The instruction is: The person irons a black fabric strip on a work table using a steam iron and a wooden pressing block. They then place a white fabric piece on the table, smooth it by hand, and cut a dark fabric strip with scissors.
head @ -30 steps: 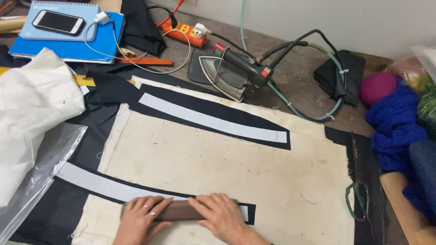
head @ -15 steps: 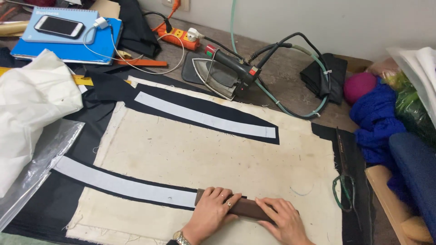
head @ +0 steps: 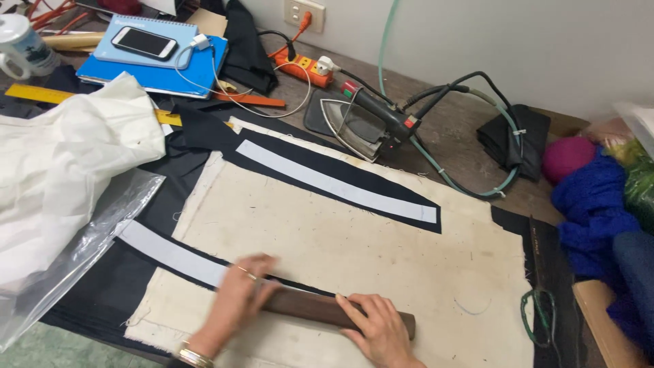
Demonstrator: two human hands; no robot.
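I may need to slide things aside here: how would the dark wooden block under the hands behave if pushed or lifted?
The wooden block looks stiff: it stays straight under the left hand and right hand. It lies flat, so it would probably slide on the cloth, not roll. Probably solid and fairly heavy.

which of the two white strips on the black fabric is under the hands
The near white strip, running under the left hand and the brown wooden block; the far strip lies untouched by the iron.
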